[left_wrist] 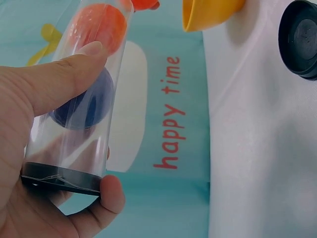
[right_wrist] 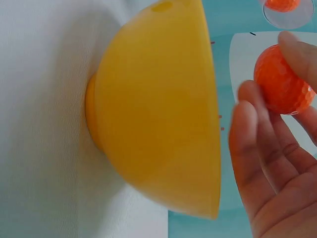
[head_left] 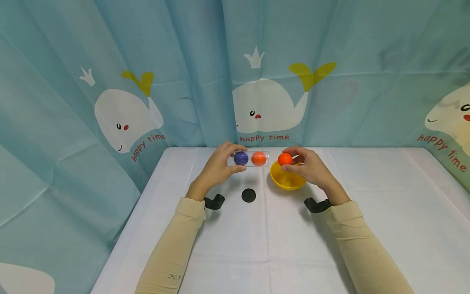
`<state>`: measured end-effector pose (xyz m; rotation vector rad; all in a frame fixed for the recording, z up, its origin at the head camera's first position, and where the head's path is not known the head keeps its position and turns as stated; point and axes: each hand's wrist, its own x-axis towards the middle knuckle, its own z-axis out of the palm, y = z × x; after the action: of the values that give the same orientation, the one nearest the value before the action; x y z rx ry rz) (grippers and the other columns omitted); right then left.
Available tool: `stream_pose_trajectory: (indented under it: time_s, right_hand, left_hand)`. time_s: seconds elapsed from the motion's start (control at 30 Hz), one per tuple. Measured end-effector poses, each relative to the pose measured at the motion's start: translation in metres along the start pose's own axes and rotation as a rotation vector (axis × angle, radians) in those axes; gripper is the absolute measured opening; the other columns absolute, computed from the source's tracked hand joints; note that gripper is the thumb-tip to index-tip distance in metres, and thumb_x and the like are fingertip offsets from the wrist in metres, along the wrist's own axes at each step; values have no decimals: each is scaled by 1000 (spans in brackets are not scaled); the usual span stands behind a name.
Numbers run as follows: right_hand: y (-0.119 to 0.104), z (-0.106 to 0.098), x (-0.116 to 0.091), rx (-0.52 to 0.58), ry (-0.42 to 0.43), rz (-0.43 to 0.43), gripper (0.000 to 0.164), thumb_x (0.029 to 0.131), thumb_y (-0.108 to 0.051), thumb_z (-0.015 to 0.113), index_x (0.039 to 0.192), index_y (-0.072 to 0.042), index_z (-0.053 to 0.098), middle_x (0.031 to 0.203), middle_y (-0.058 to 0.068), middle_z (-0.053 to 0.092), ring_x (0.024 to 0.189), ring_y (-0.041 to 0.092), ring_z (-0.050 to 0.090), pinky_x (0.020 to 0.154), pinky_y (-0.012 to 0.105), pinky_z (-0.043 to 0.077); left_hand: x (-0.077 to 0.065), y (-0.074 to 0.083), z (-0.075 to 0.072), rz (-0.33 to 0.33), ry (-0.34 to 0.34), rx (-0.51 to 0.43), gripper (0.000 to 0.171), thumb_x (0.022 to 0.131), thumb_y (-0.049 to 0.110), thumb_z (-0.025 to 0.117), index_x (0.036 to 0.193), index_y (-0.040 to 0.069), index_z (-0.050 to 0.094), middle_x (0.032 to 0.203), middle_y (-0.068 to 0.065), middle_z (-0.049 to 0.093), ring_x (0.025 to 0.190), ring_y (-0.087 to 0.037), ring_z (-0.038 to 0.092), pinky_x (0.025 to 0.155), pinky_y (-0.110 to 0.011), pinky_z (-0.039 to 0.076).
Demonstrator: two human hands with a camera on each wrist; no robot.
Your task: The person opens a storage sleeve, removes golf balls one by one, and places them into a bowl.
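My left hand point(head_left: 217, 163) grips a clear tube point(head_left: 250, 158) lying roughly level above the table. Inside it are a dark blue ball point(head_left: 240, 158) and an orange ball point(head_left: 258, 158). A black cap point(left_wrist: 59, 177) closes the tube's end nearest the palm, while the other end is uncovered. Between thumb and fingers, my right hand point(head_left: 312, 168) pinches a dimpled orange golf ball point(head_left: 284, 159), a short gap away from the uncovered end. Below that hand stands a yellow bowl point(head_left: 287, 183), whose inside is partly hidden by the hand.
A round black lid point(head_left: 248, 195) lies on the white table point(head_left: 235, 253) between the forearms. Behind the table's far edge hangs a blue curtain point(head_left: 205, 102) with printed whales. Black wrist mounts point(head_left: 214, 202) stick out inward from both sleeves.
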<state>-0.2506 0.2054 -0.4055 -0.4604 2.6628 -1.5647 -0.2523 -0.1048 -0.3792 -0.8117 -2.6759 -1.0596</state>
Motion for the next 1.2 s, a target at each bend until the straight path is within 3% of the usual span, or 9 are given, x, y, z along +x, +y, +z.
stream_pose_trajectory:
  time_s: [0.3,0.5,0.63,0.87,1.1,1.2]
  right_hand:
    - [4,-6,0,-92,52,15,47,89,-24,82,130,-9,64,119,14,66,92,28,57,70,24,54]
    - [7,-9,0,-126,62,25,49,88,-28,83,129,-10,65,118,14,65,92,28,54,67,25,51]
    - [7,-10,-1,-148,75,18,49,88,-29,83,129,-9,65,119,14,64,93,27,53,69,26,50]
    - [10,-14,-2,-166,82,17,47,87,-29,84,126,-8,67,118,16,66,97,30,56,76,27,51]
    - [15,-14,-2,-173,78,16,48,87,-32,84,125,-8,68,118,16,65,100,30,55,82,32,48]
    - [18,-14,-2,-176,77,12,47,87,-32,84,124,-8,68,116,15,65,99,30,56,84,34,47]
  left_hand:
    - [0,-1,1,-1,3,-3,51,86,21,84,132,18,64,117,-4,60,110,-24,55,90,-39,50]
    - [0,-1,1,0,-1,-15,51,86,20,84,133,16,64,118,-6,60,113,-32,56,91,-42,50]
    - [0,-1,1,-4,-4,-15,51,86,20,84,133,16,64,118,-6,60,114,-36,57,90,-41,49]
    - [1,-1,2,-9,-8,-10,51,86,20,84,133,16,64,119,-6,60,112,-29,55,91,-45,51]
    - [1,-3,3,-8,-11,-21,51,86,21,84,133,16,63,119,-6,59,115,-37,56,94,-48,51]
    - [1,-4,4,-8,-11,-24,51,86,20,84,133,16,64,119,-6,59,114,-35,56,94,-49,51]
